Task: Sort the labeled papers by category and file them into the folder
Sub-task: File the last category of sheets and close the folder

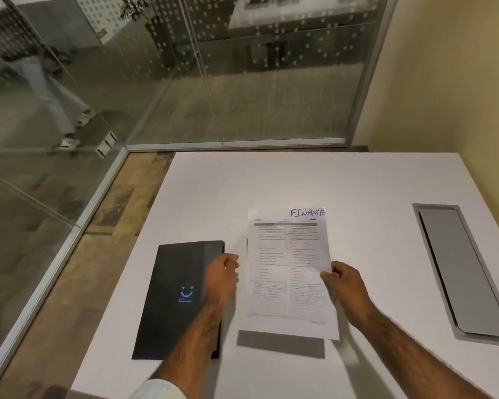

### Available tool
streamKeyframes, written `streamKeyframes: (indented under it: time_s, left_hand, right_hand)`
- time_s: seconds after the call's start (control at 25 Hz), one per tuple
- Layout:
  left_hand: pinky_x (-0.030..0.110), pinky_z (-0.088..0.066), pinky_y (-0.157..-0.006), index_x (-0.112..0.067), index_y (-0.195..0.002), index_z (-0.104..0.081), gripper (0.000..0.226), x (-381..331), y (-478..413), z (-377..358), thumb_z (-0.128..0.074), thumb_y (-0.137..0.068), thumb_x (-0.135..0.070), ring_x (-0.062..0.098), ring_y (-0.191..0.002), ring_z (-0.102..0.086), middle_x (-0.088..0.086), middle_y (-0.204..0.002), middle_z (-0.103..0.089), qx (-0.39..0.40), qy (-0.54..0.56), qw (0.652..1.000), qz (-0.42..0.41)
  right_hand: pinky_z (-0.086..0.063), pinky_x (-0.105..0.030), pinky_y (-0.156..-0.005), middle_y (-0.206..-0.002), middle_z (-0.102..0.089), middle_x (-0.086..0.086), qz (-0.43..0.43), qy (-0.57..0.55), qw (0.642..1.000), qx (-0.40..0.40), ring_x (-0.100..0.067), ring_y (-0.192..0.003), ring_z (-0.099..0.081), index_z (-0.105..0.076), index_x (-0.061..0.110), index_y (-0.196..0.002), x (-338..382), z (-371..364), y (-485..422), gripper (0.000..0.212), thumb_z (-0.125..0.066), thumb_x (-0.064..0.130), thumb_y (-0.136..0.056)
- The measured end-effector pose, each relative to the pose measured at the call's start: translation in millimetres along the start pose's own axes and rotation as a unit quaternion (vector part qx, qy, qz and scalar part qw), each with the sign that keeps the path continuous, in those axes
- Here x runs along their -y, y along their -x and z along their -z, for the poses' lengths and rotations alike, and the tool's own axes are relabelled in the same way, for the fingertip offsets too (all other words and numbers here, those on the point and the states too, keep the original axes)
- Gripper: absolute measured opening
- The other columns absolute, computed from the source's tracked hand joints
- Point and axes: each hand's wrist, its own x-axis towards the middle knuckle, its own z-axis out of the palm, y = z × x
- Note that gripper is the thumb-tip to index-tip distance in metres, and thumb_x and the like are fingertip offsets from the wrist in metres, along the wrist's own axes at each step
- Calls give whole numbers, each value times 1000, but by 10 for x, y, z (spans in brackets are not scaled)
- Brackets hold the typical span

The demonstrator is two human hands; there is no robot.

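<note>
Papers [288, 272] raised above table [357, 180] middle, long axis away from body, right hand [344, 283] pinching right edge. Left hand [222, 275] curled, apparently empty, nearer closed folder [170, 298] at left edge.

Two bare forearms, a pale rolled-up sleeve [159, 390] at the left elbow.

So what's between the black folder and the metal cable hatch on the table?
In the head view, the FINANCE-labelled papers, held by the right hand, lie between the black folder and hatch; the left hand too.
</note>
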Motion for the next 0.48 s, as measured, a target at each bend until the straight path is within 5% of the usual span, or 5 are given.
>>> streamKeyframes:
  time_s: [0.08,0.2,0.32,0.48]
  left_hand:
    - [38,-59,-84,-17,-100,-69,19,372,-53,276,-52,-103,-22,18,-85,-67,2,-98,-71,-35,-139,989,-30]
    - [35,-57,-90,-17,-113,-67,19,790,-150,509,-62,-98,-27,4,-86,-62,2,-113,-67,31,-241,968,-59]
    - [48,-36,-116,-20,-152,-38,71,1133,-334,546,-68,-92,-44,29,-145,-40,10,-161,-34,103,-373,919,-75]
    - [51,-10,-124,-21,-161,-4,95,1402,-485,500,-51,-92,-66,36,-156,-1,10,-170,5,123,-438,885,-99]
  right_hand:
    - [-40,-27,-51,-67,-63,-10,-12,7,1000,-3,-12,-50,-53,-65,-2,-83,-20,-136,53,8,-62,4,-88]
    - [-36,-27,-52,-60,-57,-2,-35,16,999,-27,-13,-48,-47,-59,2,-73,-66,-313,153,16,-62,3,-88]
    - [-35,-26,-51,-54,-54,2,-51,21,997,-54,-14,-47,-44,-57,5,-69,-131,-529,271,21,-63,3,-89]
    - [-39,-29,-52,-67,-65,-8,-63,17,994,-83,-18,-54,-51,-65,-2,-82,-222,-810,452,11,-62,3,-90]
